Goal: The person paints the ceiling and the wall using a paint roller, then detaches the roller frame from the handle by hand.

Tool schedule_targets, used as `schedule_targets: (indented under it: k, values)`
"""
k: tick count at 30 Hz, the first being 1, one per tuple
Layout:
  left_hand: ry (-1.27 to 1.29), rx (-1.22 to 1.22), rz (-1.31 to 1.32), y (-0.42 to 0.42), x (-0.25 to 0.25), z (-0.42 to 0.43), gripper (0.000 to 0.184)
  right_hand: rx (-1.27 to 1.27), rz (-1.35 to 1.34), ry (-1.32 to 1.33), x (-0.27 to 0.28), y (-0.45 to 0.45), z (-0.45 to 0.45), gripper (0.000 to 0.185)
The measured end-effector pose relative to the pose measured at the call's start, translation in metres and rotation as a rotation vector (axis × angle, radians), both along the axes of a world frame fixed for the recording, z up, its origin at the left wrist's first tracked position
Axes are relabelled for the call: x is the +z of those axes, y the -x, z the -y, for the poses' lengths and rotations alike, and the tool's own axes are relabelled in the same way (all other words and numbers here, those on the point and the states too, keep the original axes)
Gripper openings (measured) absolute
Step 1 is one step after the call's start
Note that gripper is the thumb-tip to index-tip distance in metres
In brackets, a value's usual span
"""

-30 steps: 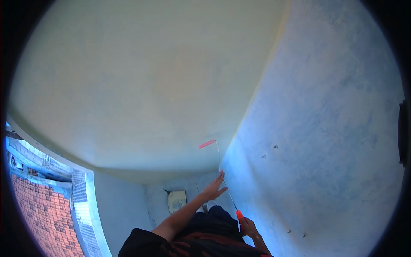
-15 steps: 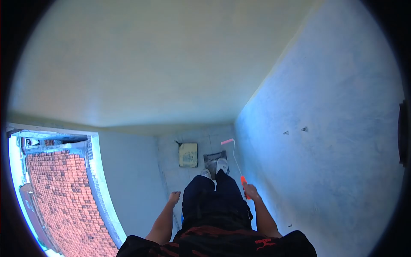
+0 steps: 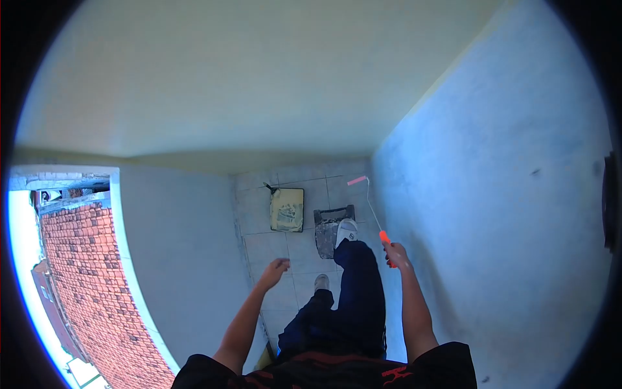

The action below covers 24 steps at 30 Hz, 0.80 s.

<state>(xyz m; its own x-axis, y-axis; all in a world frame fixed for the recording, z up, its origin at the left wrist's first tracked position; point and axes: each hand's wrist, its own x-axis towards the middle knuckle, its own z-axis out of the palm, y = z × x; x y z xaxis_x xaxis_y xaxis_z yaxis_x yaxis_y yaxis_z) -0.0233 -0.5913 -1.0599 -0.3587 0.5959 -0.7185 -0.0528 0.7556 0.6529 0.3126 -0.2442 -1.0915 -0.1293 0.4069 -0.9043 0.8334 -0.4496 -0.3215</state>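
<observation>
My right hand is closed around the orange handle of a paint roller. Its bent wire frame reaches forward to a narrow pink sleeve, which is held up near the bluish wall. My left hand hangs over the floor with loosely bent fingers and nothing visible in it. Beyond that hand lies a pale yellow, paint-smeared rectangular container with a dark thing sticking out at its corner. One of my shoes rests on a dark, stained stool-like piece; the other shoe is lower, over the tiles.
The bluish wall runs close along my right side. A yellowish wall rises ahead. To the left, a grey low wall borders an opening that shows a red tiled roof. Pale tiles cover the floor.
One foot has come off the stool-like piece and moved back toward the floor. The roller and both hands have moved forward in view, and the left fingers have loosened.
</observation>
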Motion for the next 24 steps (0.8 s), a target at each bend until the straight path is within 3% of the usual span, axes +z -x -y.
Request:
schedule_targets:
  k: [3, 6, 8, 9, 10, 11, 12, 13, 14, 15, 18, 21, 23, 24]
  values:
    - [-0.077, 0.046, -0.027, 0.011, -0.067, 0.025, 0.045, 0.077, 0.021, -0.060, -0.077, -0.012, 0.003, 0.057]
    - [-0.194, 0.175, -0.048, 0.012, -0.176, 0.072, 0.043, 0.289, -0.091, -0.359, -0.177, -0.035, 0.018, 0.055]
    - [-0.256, 0.365, -0.112, 0.000, -0.255, 0.127, 0.039, 0.128, -0.649, -0.480, -0.222, -0.058, 0.050, 0.052]
    - [-0.258, 0.453, -0.168, -0.024, -0.309, 0.189, 0.042, -0.023, -0.650, -0.443, -0.240, -0.071, 0.070, 0.050]
    - [-0.107, 0.534, -0.297, -0.054, -0.344, 0.246, 0.040, -0.041, -0.604, -0.424, -0.240, -0.081, 0.092, 0.049]
    - [0.152, 0.523, -0.248, -0.081, -0.390, 0.316, 0.034, -0.064, -0.560, -0.407, -0.230, -0.092, 0.113, 0.048]
    - [0.396, 0.754, 0.112, -0.128, -0.325, 0.337, 0.041, -0.119, -0.565, -0.486, -0.219, -0.100, 0.141, 0.046]
    - [0.535, 0.866, 0.284, -0.166, -0.313, 0.375, 0.039, -0.177, -0.578, -0.572, -0.203, -0.103, 0.164, 0.045]
    - [0.472, 0.450, 0.351, -0.198, -0.295, 0.424, 0.040, -0.144, -0.546, -0.485, -0.181, -0.114, 0.178, 0.043]
    - [0.147, 0.325, 0.786, -0.213, -0.291, 0.468, 0.042, -0.111, -0.508, -0.396, -0.155, -0.125, 0.194, 0.042]
    - [0.253, 0.109, 0.612, -0.230, -0.306, 0.495, 0.041, -0.143, -0.502, -0.445, -0.104, -0.137, 0.238, 0.040]
    - [0.448, -0.189, 0.357, -0.253, -0.310, 0.491, 0.039, -0.138, -0.465, -0.500, -0.096, -0.165, 0.273, 0.041]
    - [0.544, -0.093, 0.389, -0.226, -0.341, 0.462, 0.036, -0.149, -0.371, -0.528, -0.087, -0.175, 0.283, 0.042]
    - [0.470, -0.137, 0.208, -0.208, -0.359, 0.436, 0.037, -0.133, -0.360, -0.508, -0.084, -0.180, 0.293, 0.044]
